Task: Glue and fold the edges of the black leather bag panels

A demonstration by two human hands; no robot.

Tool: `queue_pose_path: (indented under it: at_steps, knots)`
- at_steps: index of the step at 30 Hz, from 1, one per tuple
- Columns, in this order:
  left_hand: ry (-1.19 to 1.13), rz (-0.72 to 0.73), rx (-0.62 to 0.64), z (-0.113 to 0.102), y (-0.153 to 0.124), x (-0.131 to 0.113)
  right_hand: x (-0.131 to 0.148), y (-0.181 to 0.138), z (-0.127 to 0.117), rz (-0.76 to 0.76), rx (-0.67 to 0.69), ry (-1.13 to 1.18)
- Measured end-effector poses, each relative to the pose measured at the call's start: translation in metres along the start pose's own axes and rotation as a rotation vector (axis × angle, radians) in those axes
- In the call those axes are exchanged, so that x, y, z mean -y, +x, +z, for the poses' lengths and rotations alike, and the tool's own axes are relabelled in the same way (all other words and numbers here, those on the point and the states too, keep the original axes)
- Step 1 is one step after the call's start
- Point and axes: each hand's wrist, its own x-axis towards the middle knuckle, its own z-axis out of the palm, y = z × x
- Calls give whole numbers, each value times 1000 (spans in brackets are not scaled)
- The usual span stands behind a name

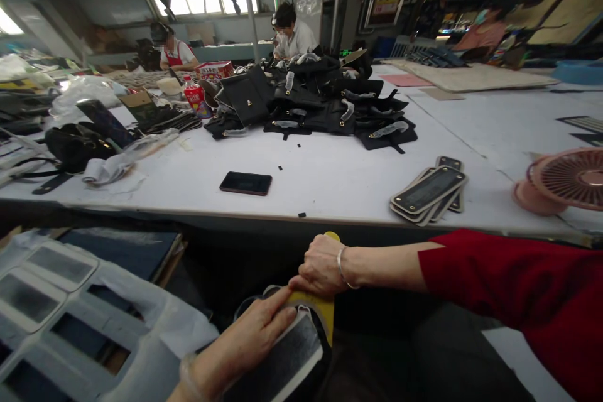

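Observation:
Below the table's front edge, my right hand (323, 267) is closed around a yellow-handled tool (324, 309), which points down at a dark flat piece with a pale border (292, 358) lying on my lap. My left hand (252, 333) lies flat on that piece with the fingers stretched toward the tool's tip. A bracelet sits on my right wrist, and the sleeve is red.
A stack of similar dark bordered pieces (428, 193) lies on the white table (330, 182), with a black phone (245, 183), a pink fan (568, 179) at right and a heap of black bags (320, 103) farther back. Grey trays (61, 301) sit low left. Two people sit at the far side.

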Motion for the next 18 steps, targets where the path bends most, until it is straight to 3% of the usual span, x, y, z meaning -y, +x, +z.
queue_pose_path:
  at_steps: [18]
  knots:
    - [51,74,-10,2,0,-2,7,-9,12,58,-39,-3]
